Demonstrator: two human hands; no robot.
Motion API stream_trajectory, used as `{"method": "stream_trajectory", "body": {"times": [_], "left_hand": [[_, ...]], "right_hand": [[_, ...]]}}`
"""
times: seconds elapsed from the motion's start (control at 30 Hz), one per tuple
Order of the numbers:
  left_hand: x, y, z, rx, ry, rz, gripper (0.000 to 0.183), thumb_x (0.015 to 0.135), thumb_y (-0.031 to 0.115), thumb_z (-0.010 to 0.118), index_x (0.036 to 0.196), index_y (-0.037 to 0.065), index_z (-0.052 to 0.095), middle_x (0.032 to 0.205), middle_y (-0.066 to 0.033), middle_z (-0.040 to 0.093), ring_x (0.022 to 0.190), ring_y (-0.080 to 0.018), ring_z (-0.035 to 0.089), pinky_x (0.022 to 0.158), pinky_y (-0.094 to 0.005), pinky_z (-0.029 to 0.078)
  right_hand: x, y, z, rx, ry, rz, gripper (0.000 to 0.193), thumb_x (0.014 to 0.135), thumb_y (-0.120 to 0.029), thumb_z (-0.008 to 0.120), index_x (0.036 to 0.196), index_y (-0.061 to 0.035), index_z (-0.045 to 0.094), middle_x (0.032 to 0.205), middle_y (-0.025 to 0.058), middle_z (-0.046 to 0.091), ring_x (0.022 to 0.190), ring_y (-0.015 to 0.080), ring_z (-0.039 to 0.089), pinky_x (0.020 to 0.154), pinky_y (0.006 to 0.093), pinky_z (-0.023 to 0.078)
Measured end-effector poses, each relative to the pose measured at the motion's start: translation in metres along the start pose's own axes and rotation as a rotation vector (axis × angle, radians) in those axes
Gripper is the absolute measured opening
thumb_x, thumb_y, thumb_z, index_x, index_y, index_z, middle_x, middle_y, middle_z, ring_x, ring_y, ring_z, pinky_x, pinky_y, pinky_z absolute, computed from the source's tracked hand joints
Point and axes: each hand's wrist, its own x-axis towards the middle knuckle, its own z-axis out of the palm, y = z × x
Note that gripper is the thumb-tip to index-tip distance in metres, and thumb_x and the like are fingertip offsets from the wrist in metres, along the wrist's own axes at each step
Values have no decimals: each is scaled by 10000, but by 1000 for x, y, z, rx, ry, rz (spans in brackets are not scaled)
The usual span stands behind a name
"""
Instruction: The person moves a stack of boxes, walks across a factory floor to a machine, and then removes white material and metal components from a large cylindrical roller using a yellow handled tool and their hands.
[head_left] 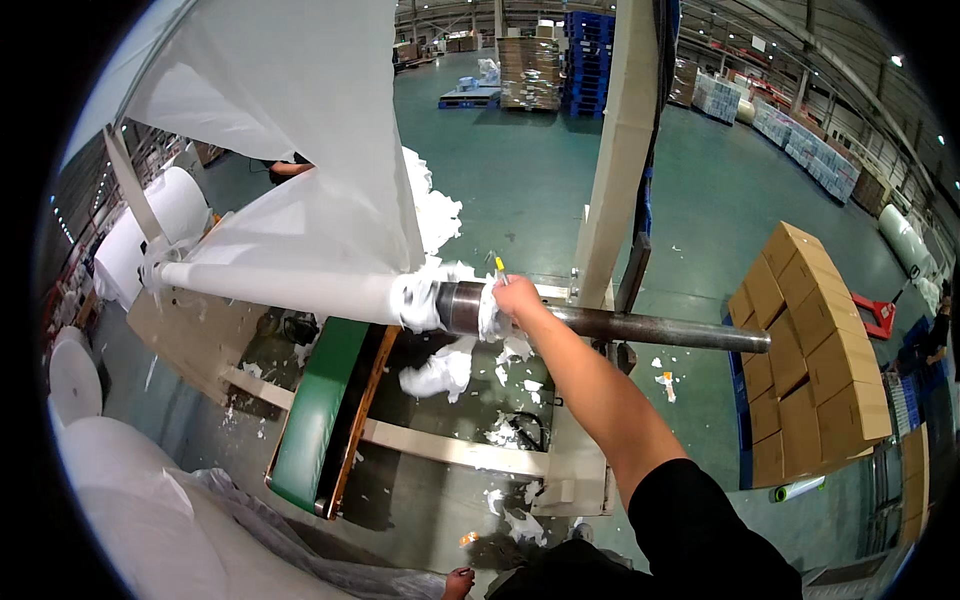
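While the right hand [516, 296] grips a small yellow-tipped tool [500, 265] pointing up and away, the metal bar [670, 330] runs lengthwise from left to right past it, its bare end aimed right and dipping slightly. White paper [280, 287] wraps the bar to that hand's left (its edge torn ragged). Low down, the left hand [459, 584] is curled; whether it holds anything, I cannot tell. Marks on the brown boxes [800, 345], right of both hands, are too small to read.

Then, our matt white paper roll [290, 288], dull dark metal shaft [660, 328] and smooth, glossy, plastic-like green pad [312, 415].
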Motion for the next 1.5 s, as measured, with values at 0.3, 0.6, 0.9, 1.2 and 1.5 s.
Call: {"method": "stream_trajectory", "body": {"times": [0.3, 0.6, 0.9, 1.2, 1.5], "left_hand": [[7, -7, 2, -17, 37, 52, 326, 810, 172, 705, 1093, 42, 611, 830, -76, 666, 628, -179, 623, 512, -302, 475], [-9, -11, -17, 23, -48, -38, 393, 814, 186, 690, 1167, 47, 590, 892, -81, 672, 682, -196, 635, 566, -323, 500], [-27, -33, -21, -140, -51, -15, 383, 809, 190, 705, 1155, 61, 601, 866, -67, 684, 644, -184, 644, 500, -311, 442], [-29, -41, -9, 124, 2, 84, 279, 844, 195, 664, 1060, 20, 644, 859, -81, 694, 670, -163, 654, 546, -271, 481], [-171, 322, 138, -859, -370, 423, 449, 995, 475, 360, 1117, 85, 546, 1164, -151, 577, 1044, -267, 563, 863, -393, 474]], "right_hand": [[-85, -32, -34, 340, -972, 109, 51, 895, -163, 591, 844, -167, 590, 571, -78, 441, 447, 41, 372, 406, 220, 254], [-80, -59, -10, -181, 33, -175, 528, 779, -365, 680, 1157, -16, 563, 1023, 241, 646, 974, 401, 618, 843, 473, 491], [-105, -21, 11, -234, -103, -514, 179, 855, -200, 588, 851, -24, 618, 756, 215, 627, 735, 407, 618, 667, 497, 481], [-178, 1, -45, -237, -778, -741, 260, 803, -279, 680, 960, -74, 650, 708, 166, 627, 683, 339, 626, 613, 425, 483], [-252, 43, -12, -697, -1114, -844, 156, 811, -152, 582, 932, -58, 611, 777, 174, 655, 712, 383, 637, 665, 497, 501]]}}
